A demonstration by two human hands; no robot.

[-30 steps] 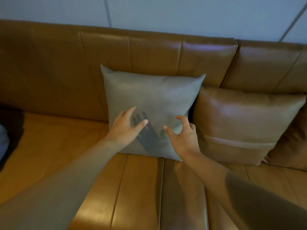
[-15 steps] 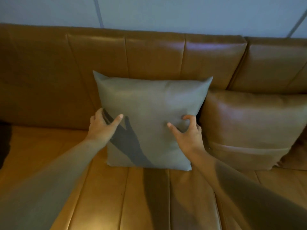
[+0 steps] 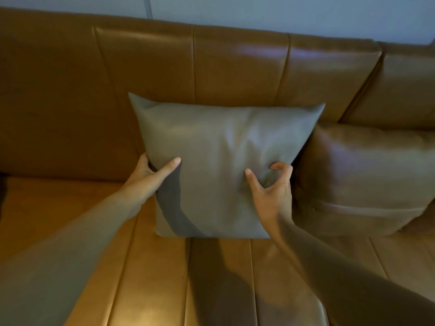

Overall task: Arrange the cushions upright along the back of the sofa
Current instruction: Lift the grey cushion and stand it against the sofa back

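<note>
Grey cushion (image 3: 221, 165) hides left hand (image 3: 150, 177) fingers (gripped)

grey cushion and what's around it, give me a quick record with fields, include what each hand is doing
grey cushion: upright on the seat, leaning on the sofa backrest
left hand: grips the cushion's left edge, thumb on the front face
right hand: pinches the front face near the right edge, fabric puckered
brown cushion: upright, just right of the grey one, against it
sofa seat: tan leather, bare in front of the cushions
task state: both visible cushions upright at the back
</note>
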